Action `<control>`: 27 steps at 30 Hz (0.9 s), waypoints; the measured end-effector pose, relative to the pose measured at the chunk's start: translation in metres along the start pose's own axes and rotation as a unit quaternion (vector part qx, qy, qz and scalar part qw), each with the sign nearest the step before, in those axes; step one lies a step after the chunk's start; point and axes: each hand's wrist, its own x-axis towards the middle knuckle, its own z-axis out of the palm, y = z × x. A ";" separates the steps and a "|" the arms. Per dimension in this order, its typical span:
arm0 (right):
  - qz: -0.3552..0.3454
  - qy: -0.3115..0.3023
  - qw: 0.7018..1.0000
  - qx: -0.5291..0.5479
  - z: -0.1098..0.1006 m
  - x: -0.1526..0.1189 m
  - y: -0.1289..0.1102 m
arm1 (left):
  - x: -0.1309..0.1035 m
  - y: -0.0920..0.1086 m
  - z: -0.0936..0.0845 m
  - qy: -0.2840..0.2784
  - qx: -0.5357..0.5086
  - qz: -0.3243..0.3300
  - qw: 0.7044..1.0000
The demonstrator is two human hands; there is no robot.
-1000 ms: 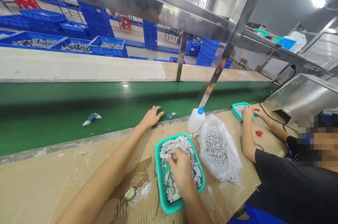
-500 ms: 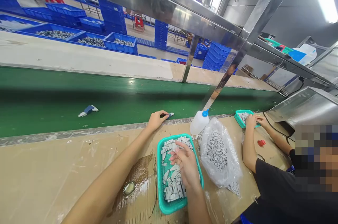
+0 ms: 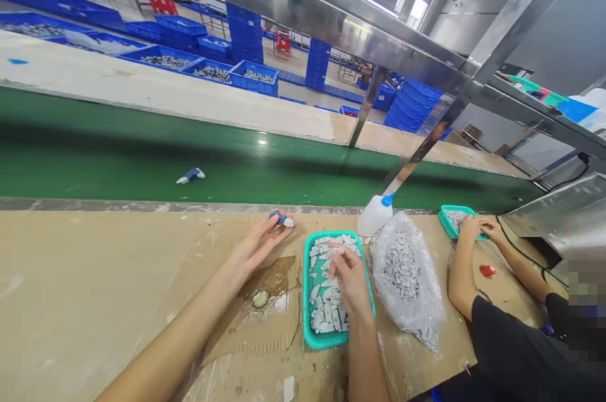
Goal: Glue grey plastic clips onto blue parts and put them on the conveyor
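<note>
A small dark-blue and white plastic part point(image 3: 283, 219) is held in the fingers of my left hand point(image 3: 258, 243), palm turned up, above the cardboard near the belt edge. My right hand point(image 3: 351, 281) is over a green basket point(image 3: 307, 301) of flat white plastic pieces point(image 3: 326, 313). Its thumb and fingertips are pinched around a small white piece point(image 3: 338, 250), whose shape is partly hidden. Another blue and white part point(image 3: 191, 175) lies on the green conveyor belt point(image 3: 118, 162) to the left.
Right of the basket are a clear bag of small grey pieces point(image 3: 402, 269) and a white bottle with a blue cap point(image 3: 374, 216). A co-worker's hands point(image 3: 478, 225) work at another green basket point(image 3: 447, 223). A metal post point(image 3: 426, 143) rises behind the bottle. A round metal lid point(image 3: 260, 298) lies on the cardboard.
My left hand has lifted the blue and white part off the belt edge and brought it back over the cardboard, turning palm up. My right hand's fingers have closed together. The view has shifted left.
</note>
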 end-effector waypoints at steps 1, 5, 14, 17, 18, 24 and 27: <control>-0.002 -0.006 1.000 -0.012 0.000 0.000 0.000 | -0.012 0.003 -0.007 0.009 -0.001 0.011 1.000; -0.011 -0.047 0.997 -0.057 0.015 -0.004 0.004 | -0.046 0.011 -0.034 0.065 0.020 0.054 0.996; -0.037 -0.104 0.970 -0.217 0.061 -0.028 0.035 | -0.061 0.011 -0.070 0.039 0.108 0.098 0.988; -0.053 -0.139 0.948 -0.282 0.058 -0.032 0.034 | -0.064 0.012 -0.070 0.031 0.098 0.099 0.990; -0.069 -0.148 0.937 -0.310 0.058 -0.033 0.033 | -0.064 0.012 -0.070 0.022 0.090 0.099 0.991; -0.199 -0.186 0.841 -0.468 0.059 -0.034 0.039 | -0.061 0.011 -0.073 -0.008 0.064 0.094 0.993; -0.223 -0.209 0.821 -0.482 0.058 -0.035 0.042 | -0.058 0.011 -0.075 0.013 0.065 0.105 0.992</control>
